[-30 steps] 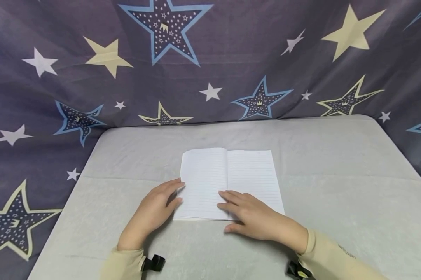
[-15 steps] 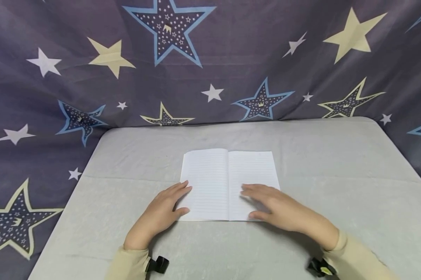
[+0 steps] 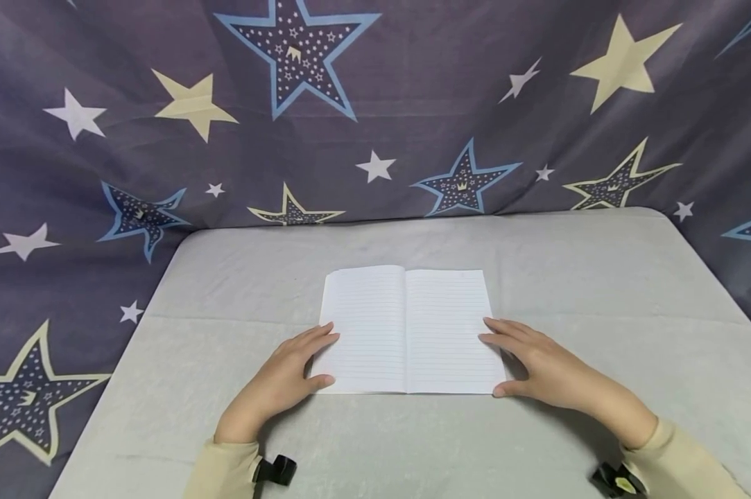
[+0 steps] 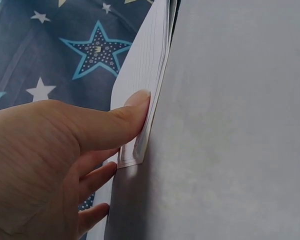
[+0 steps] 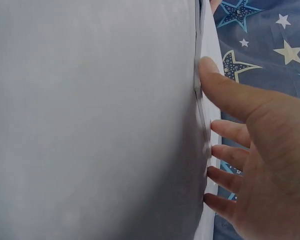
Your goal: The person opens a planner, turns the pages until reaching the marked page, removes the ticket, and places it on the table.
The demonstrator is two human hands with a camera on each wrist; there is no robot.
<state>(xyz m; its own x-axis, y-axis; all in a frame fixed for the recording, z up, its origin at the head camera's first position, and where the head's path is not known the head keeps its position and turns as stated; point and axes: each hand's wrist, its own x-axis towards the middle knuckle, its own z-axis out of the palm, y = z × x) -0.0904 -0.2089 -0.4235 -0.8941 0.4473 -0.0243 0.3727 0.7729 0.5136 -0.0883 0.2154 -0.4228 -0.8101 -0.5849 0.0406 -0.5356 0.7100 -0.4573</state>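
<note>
An open notebook [image 3: 375, 305] with blank lined pages lies flat in the middle of the table in the head view. My left hand [image 3: 280, 382] rests on its left edge, fingertips and thumb over the left page. In the left wrist view that thumb [image 4: 132, 115] lies on the page stack [image 4: 142, 65] by the lower corner, the other fingers relaxed beside the edge. At the right edge is my right hand [image 3: 553, 374], fingers loosely extended, its thumb at the lower right corner. In the right wrist view the notebook's edge [image 5: 198, 55] shows beside the thumb [image 5: 225, 87].
A grey cloth [image 3: 450, 443] covers the table under the notebook. Behind it and along both sides hangs a dark curtain [image 3: 406, 90] printed with stars. Black wrist straps [image 3: 278, 471] sit at both beige sleeves.
My right hand has moved rightward from the centre fold across the right page to its outer edge. The left page now lies flatter. My left hand has shifted slightly further onto the page.
</note>
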